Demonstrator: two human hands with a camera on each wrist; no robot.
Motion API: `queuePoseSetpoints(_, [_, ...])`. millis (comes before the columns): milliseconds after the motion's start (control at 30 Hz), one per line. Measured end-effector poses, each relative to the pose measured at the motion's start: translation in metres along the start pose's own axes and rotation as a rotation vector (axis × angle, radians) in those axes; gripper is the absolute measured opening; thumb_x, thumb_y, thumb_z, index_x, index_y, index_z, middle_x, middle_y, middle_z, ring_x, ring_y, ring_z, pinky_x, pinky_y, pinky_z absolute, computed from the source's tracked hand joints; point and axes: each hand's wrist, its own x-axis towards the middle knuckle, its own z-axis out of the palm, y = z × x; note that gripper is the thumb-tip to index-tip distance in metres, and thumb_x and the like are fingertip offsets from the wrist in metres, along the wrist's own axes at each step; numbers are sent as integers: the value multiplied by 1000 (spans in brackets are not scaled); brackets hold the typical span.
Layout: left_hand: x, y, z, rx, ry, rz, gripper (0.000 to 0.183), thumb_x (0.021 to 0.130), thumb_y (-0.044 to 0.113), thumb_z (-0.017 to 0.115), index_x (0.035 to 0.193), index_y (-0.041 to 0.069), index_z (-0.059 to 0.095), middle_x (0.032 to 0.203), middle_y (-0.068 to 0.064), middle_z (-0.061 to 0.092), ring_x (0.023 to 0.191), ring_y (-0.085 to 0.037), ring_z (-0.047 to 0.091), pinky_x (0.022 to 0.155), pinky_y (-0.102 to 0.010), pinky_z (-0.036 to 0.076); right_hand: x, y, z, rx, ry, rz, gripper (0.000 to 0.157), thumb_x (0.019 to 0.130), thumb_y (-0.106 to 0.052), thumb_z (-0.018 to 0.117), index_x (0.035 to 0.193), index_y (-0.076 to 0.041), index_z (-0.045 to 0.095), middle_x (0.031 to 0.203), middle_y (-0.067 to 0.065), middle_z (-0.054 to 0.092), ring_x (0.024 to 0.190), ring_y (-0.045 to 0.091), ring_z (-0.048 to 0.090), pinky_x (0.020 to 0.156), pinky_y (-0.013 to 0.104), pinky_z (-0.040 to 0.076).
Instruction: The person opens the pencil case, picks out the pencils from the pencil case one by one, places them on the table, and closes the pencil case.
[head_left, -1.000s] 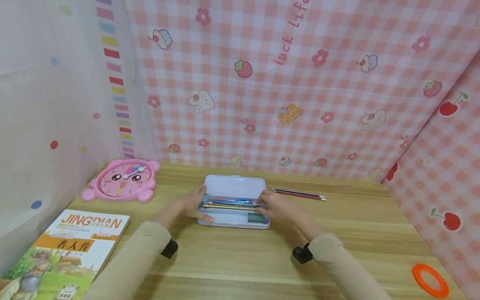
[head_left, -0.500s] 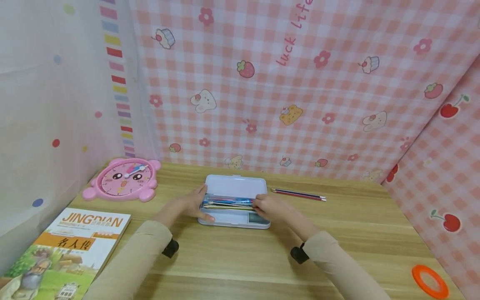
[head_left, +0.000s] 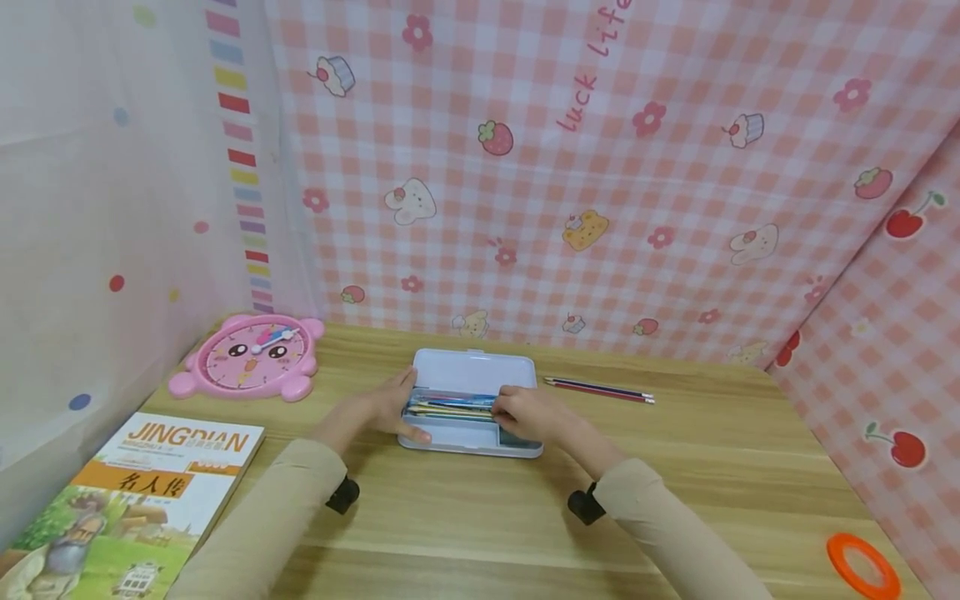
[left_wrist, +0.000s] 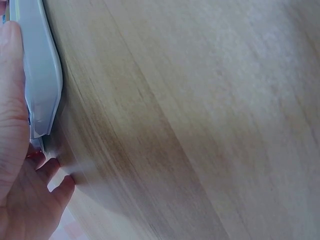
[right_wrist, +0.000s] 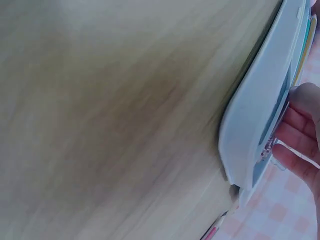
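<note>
A white pencil case [head_left: 459, 440] lies with its lid [head_left: 474, 371] raised at the back. Several pens and pencils [head_left: 453, 408] fill its long compartment; a dark green compartment [head_left: 517, 437] is partly hidden at the front right. My left hand [head_left: 382, 408] holds the case's left end, thumb [left_wrist: 11, 55] over the front rim and fingers around the side. With curled fingers, my right hand [head_left: 528, 415] reaches in from the right and pinches at the right ends of the pens and pencils. In the right wrist view its fingertips [right_wrist: 286, 150] dip inside the case [right_wrist: 255, 115].
Two pencils [head_left: 600, 389] lie on the wooden table [head_left: 465, 525] right of the case. A pink toy clock [head_left: 251, 358] and a book [head_left: 142, 492] are at the left. An orange ring [head_left: 862, 565] lies near right. Patterned cloth [head_left: 465, 208] hangs behind.
My right hand has shifted left along the pens and pencils, its fingers now farther over them. The left hand stays on the case's left end.
</note>
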Motion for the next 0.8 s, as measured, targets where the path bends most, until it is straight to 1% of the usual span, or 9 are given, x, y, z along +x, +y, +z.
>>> queuePoseSetpoints(167, [1, 1, -1, 2, -3, -10, 119, 71, 52, 70, 142, -10, -3, 150, -28, -5, 140, -40, 1, 115, -48, 10, 3, -3, -3, -6, -35, 50, 6, 87, -13, 60, 86, -8, 64, 81, 1, 59, 68, 8, 50, 62, 20, 47])
queuePoseSetpoints(300, [1, 2, 0, 8, -4, -7, 119, 71, 52, 70, 142, -10, -2, 150, -28, -4, 140, -40, 2, 116, -48, 10, 2, -5, -4, 18, -68, 80, 7, 89, -11, 57, 89, -5, 59, 84, 3, 58, 74, 10, 53, 67, 23, 50])
queuePoseSetpoints(433, [1, 3, 0, 11, -7, 4, 119, 71, 53, 70, 142, -11, -2, 150, -29, -4, 140, -40, 2, 115, -48, 10, -3, -3, -8, 17, -75, 97, 8, 92, -10, 52, 91, -4, 57, 87, 4, 56, 78, 13, 52, 72, 26, 50])
queuePoseSetpoints(533, [1, 3, 0, 9, -6, 8, 119, 71, 53, 70, 142, -11, -2, 150, -29, -4, 140, -41, 2, 115, -48, 11, -13, 6, -15, -39, -41, 125, 5, 91, -7, 53, 92, -3, 56, 87, 5, 56, 79, 15, 52, 71, 28, 50])
queuePoseSetpoints(633, [2, 1, 0, -2, -3, 1, 119, 71, 53, 70, 142, -10, -2, 150, -28, -4, 140, -40, 2, 115, -48, 11, -28, 20, -24, -90, -10, 182, 6, 90, -8, 55, 93, -3, 57, 88, 6, 57, 82, 16, 54, 69, 29, 50])
queuePoseSetpoints(700, [1, -1, 0, -8, -3, -1, 120, 71, 53, 70, 142, -10, -3, 150, -28, -4, 140, -40, 1, 115, -48, 10, -39, 31, -29, -101, -6, 222, 7, 90, -8, 55, 94, -3, 57, 90, 7, 57, 85, 17, 55, 70, 29, 51])
queuePoseSetpoints(800, [1, -2, 0, -12, 0, 0, 120, 71, 53, 70, 142, -11, -3, 150, -28, -4, 140, -41, 1, 115, -49, 10, -57, 48, -34, -107, 4, 271, 6, 90, -6, 54, 93, -2, 56, 88, 7, 56, 81, 18, 56, 67, 30, 50])
